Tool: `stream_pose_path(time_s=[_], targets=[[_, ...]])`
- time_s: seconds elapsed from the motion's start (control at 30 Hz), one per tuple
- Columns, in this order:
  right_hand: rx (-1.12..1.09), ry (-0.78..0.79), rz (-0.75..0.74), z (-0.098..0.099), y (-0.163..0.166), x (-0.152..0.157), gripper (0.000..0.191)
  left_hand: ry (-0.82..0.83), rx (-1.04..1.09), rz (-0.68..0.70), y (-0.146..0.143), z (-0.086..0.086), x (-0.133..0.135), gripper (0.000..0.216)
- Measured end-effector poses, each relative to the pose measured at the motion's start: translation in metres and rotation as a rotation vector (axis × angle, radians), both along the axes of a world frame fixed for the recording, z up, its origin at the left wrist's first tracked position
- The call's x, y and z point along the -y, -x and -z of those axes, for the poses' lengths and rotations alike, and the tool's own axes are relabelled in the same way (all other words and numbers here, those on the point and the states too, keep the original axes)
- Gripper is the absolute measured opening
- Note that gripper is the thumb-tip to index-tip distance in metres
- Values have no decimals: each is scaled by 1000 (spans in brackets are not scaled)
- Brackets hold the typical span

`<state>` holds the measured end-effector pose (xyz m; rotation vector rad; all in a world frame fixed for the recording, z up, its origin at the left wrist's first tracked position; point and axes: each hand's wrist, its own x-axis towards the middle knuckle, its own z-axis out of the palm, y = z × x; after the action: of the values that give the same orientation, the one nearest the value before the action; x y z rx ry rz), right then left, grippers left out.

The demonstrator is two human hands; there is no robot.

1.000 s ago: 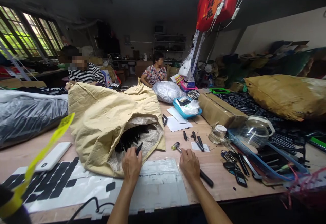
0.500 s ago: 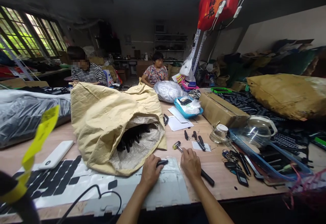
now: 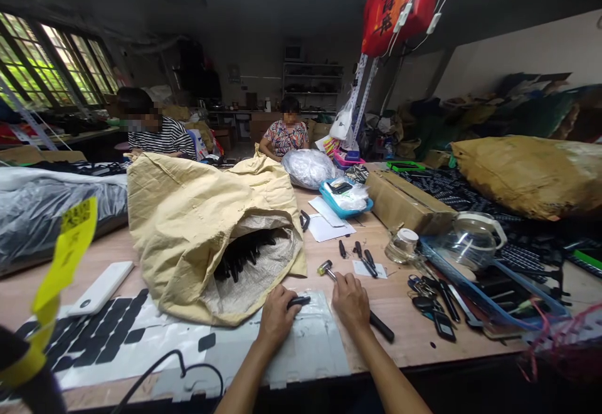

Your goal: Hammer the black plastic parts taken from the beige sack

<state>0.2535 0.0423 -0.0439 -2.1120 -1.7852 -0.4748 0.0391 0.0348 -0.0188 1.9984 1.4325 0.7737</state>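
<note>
My left hand (image 3: 276, 317) is closed around a small black plastic piece (image 3: 300, 302) and presses it down on a grey plastic sheet (image 3: 310, 339) at the table's near edge. My right hand (image 3: 350, 302) is closed on the black handle of a small hammer (image 3: 357, 301), whose metal head (image 3: 324, 268) lies on the wood just beyond my fingers. Behind my left hand a big tan sack (image 3: 197, 226) lies open, with several similar black pieces (image 3: 244, 252) inside its mouth.
A white sheet of black pads (image 3: 101, 335), a white device (image 3: 100, 287) and a black cable (image 3: 160, 367) lie left. Loose black parts (image 3: 364, 257), keys (image 3: 430, 304), a glass jar (image 3: 402, 246), a kettle (image 3: 473, 238) and a cardboard box (image 3: 409, 204) lie right. Two other people sit at the far side.
My left hand drew a black piece out of the sack's mouth and brought it right and nearer, down onto the plastic sheet. My right hand stayed on the hammer.
</note>
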Motion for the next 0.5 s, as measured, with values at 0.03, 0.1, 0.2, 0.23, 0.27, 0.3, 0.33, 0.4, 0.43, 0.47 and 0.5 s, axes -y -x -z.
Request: stream_pose_path(time_s=[0.03, 0.1, 0.2, 0.23, 0.27, 0.3, 0.33, 0.4, 0.43, 0.47, 0.5], targets=[[-1, 2, 2, 0, 0, 0, 26, -2, 2, 3, 0, 0, 0, 20], [-3, 3, 6, 0, 0, 0, 26, -3, 5, 5, 0, 0, 0, 20], [-7, 0, 4, -1, 1, 0, 26, 2, 4, -2, 0, 0, 0, 21], [-8, -2, 3, -2, 1, 0, 26, 4, 4, -3, 0, 0, 0, 21], [-8, -5, 2, -2, 1, 1, 26, 4, 5, -3, 0, 0, 0, 21], [-7, -8, 2, -2, 1, 1, 26, 3, 8, -2, 0, 0, 0, 22], [-5, -12, 0, -2, 1, 1, 26, 1, 10, -1, 0, 0, 0, 22], [-3, -19, -4, -2, 1, 1, 25, 4, 13, 2, 0, 0, 0, 22], [-2, -21, -7, -2, 1, 1, 24, 8, 14, 2, 0, 0, 0, 22], [-2, -22, -7, -1, 1, 1, 24, 11, 14, 2, 1, 0, 0, 22], [-2, -21, -6, -1, 0, 1, 25, 14, 14, 2, 1, 0, 0, 22]])
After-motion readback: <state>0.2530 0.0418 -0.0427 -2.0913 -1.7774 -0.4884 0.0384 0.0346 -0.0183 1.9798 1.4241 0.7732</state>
